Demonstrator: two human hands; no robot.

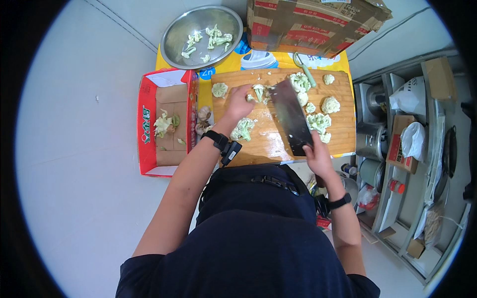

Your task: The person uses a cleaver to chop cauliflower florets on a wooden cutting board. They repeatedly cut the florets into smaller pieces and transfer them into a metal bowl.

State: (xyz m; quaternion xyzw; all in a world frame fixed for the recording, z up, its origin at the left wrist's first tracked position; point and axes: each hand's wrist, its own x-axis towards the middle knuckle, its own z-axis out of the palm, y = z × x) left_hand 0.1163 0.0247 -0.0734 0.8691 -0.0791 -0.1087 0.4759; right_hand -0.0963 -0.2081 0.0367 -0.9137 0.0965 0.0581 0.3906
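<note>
My right hand (319, 158) grips a broad cleaver (292, 115) at the near end of its blade, its handle mostly hidden. The blade points away from me, over the middle of the wooden cutting board (268, 149). Left of the blade tip, my left hand (239, 102) is low over the board, thumb and fingers around a small cauliflower floret (249, 98); whether they pinch it is unclear. Just past the fingertips lies another floret (258, 92) among small bits. Larger cauliflower pieces lie near my left wrist (243, 129) and right of the blade (319, 122).
A steel bowl (175, 41) with several florets stands at the back left. Left of the board, a red cardboard box (171, 95) holds trimmings, with garlic bulbs (204, 113) beside it. A peeler (307, 74) lies at the board's far edge, before a large carton (309, 29). Shelving (385, 201) stands right.
</note>
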